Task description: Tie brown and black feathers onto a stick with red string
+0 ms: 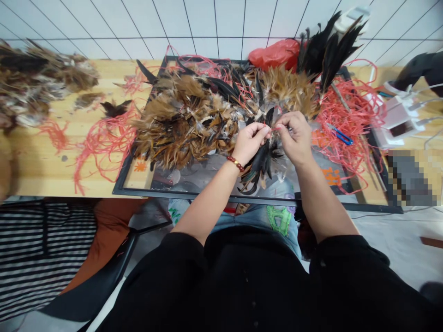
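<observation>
My left hand (254, 140) is closed, pinching a bunch of dark feathers (260, 163) by its stem end; the dark vanes hang down toward me. Close by on the right, my right hand (294, 138) is closed too, its thumb and forefinger pinching a thin red string (276, 127) beside the bunch. How the string runs round the stems is too small to tell. A large heap of brown feathers (180, 124) lies just left of my hands, and another pile of golden-brown feathers (287, 90) lies beyond them.
A black-edged frame (207, 195) lies on the wooden table (69, 173). Red string heaps (349, 110), a blue cutter (341, 135), white power strips (398, 121) and a red plastic bag (275, 54) surround it. A person in striped clothing (44, 253) sits at left.
</observation>
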### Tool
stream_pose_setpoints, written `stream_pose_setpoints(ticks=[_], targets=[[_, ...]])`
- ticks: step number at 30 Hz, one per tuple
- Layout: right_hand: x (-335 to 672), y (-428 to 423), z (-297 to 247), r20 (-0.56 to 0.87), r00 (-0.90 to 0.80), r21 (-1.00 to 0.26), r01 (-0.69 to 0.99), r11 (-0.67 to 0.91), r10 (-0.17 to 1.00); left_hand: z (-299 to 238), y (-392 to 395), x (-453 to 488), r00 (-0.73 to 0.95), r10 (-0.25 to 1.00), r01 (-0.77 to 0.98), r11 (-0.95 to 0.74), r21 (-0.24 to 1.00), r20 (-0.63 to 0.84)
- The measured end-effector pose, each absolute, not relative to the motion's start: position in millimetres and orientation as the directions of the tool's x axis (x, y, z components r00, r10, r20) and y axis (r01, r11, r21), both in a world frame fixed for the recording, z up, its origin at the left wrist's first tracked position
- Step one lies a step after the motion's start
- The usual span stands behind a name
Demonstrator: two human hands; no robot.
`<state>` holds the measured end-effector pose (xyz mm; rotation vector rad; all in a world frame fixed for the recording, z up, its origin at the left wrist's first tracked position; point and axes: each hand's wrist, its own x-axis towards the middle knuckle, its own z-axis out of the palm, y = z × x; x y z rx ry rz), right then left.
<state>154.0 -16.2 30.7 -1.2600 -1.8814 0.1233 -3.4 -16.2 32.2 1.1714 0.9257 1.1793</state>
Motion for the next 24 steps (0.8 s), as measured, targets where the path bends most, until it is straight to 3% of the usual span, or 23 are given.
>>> stream_pose_setpoints(ticks=[13,18,24], targets=[[148.9,-17.1,30.3,0.607,-0.101,-0.557,0.653,0.512,0.789,30.3,-15.7,-2.4,0.175,0.984,-0.248,0.003,0.969,0.041],[147.7,-20.8,31.5,0.612,-0.074,-0.536,0.693,0.482,0.787,30.1,-14.4,-1.9,0.161,0.984,-0.260,0.114,0.959,-0.073],[148.3,-17.8,24.2,0.674,-0.099,-0.547,0.600,0.584,0.732,26.4,-10.6,-6.6,0.212,0.964,-0.372,0.230,0.899,-0.158]])
